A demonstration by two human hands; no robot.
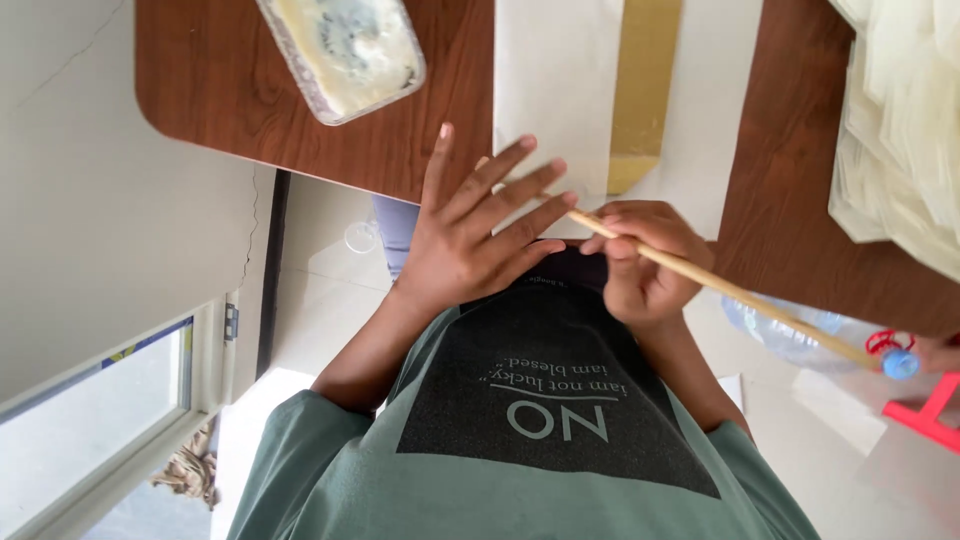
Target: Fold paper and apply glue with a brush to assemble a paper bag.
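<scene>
Head view: left hand (470, 235) lies flat, fingers spread, pressing the white paper sheet (555, 90) at the brown wooden table's (300, 110) near edge; right hand (645, 255) pinches one thin wooden stick (740, 295) against that edge. Risk, I'd judge: the sheet slipping off the edge (little overlap). Count: one sheet, one stick, one clear rectangular paste tub (345, 50).
</scene>
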